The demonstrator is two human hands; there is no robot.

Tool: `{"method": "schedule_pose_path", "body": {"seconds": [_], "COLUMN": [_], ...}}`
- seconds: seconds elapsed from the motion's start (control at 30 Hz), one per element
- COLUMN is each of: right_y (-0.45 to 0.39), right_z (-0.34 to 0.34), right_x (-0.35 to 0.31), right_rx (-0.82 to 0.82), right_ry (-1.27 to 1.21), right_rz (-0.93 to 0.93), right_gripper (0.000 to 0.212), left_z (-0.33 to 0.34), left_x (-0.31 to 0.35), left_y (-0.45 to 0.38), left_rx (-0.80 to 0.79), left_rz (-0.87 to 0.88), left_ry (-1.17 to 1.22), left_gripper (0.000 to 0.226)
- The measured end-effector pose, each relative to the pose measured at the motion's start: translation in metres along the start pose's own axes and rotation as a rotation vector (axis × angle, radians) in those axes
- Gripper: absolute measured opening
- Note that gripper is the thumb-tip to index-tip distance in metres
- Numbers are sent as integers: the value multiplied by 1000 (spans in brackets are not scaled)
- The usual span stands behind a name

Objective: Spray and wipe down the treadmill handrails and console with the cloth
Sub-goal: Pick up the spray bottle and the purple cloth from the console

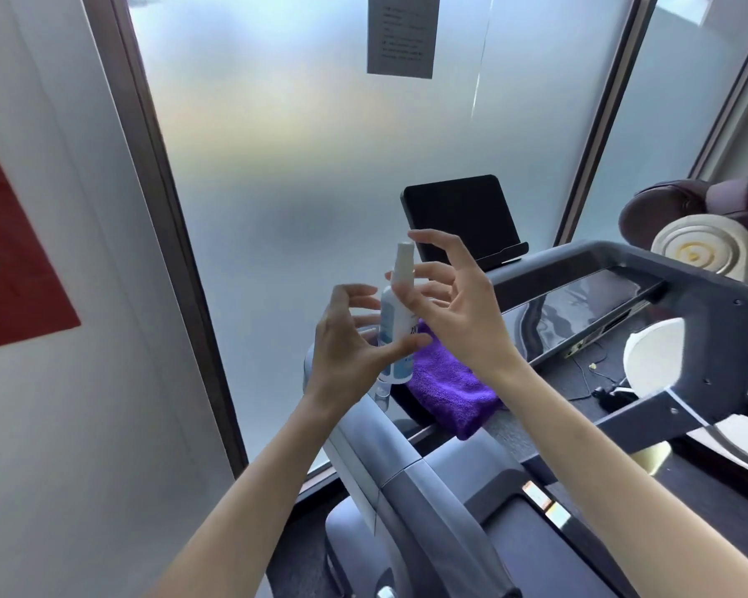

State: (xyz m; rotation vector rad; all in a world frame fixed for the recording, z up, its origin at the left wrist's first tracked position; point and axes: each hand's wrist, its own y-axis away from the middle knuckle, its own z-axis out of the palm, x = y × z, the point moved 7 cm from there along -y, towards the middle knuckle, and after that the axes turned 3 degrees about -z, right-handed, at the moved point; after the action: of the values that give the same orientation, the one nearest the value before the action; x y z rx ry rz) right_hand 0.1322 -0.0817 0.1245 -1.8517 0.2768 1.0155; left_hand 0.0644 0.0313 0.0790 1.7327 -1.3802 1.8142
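Against frosted glass, on the treadmill's console, we see the spray bottle upright between our hands, left hand pinching its body, right hand spread open beside its cap, purple cloth just behind.

A frosted glass pane fills the centre, a paper notice at top; white wall with red sign at left; brown massage chair at right
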Motion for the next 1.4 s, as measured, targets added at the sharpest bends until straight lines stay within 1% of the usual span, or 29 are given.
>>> {"method": "schedule_pose_path", "body": {"seconds": [0.03,0.1,0.17,0.2,0.27,0.33,0.4,0.5,0.57,0.63,0.7,0.77,0.87,0.97,1.07,1.17,1.23,1.3,1.4], "right_y": [0,1,2,3,6,7,8,10,12,17,25,32,39,43,46,49,49,48,47], "right_z": [-3,-4,-3,-2,-2,-1,1,-9,-25,-41,-51,-55,-56,-58,-58,-58,-58,-59,-65], "right_x": [-1,-1,2,4,9,14,16,18,23,30,36,38,39,38,40,43,45,47,44], "right_rx": [20,24,-5,-24,-73,-115,-128,-69,-2,25,8,-14,-22,-16,-21,-25,-27,-24,18], "right_ry": [4,12,41,64,91,69,49,128,207,213,208,232,250,255,264,267,270,267,276], "right_rz": [-14,-39,-55,-60,-62,-66,-71,-110,-118,-85,-54,-51,-49,-34,-20,-12,0,9,-13], "right_gripper": [46,43,47,52,69,81,80,73,71,68,66,66,68,68,67,67,67,69,72], "left_z": [3,7,8,8,8,10,14,11,-3,-15,-6,21,59,81,91,91,89,86,85], "left_x": [-3,-9,-11,-10,-6,-4,-3,-13,-24,-31,-39,-48,-60,-70,-81,-84,-83,-83,-86], "left_y": [2,3,5,6,7,7,6,0,-11,-28,-46,-61,-72,-74,-74,-74,-75,-76,-71], "left_rx": [-19,-37,-30,-27,-24,-42,-98,-253,-286,-229,-233,-329,-446,-478,-490,-526,-524,-505,-440], "left_rz": [-14,-36,-29,-13,30,49,41,-60,-113,-168,-216,-226,-176,-155,-182,-244,-323,-420,-647], "left_ry": [-7,-11,-7,-1,6,12,16,-17,-100,-209,-378,-605,-898,-1039,-1083,-1046,-907,-683,-179], "left_gripper": [71,60,51,49,45,42,42,50,59,58,55,51,53,57,51,53,47,42,48]}}
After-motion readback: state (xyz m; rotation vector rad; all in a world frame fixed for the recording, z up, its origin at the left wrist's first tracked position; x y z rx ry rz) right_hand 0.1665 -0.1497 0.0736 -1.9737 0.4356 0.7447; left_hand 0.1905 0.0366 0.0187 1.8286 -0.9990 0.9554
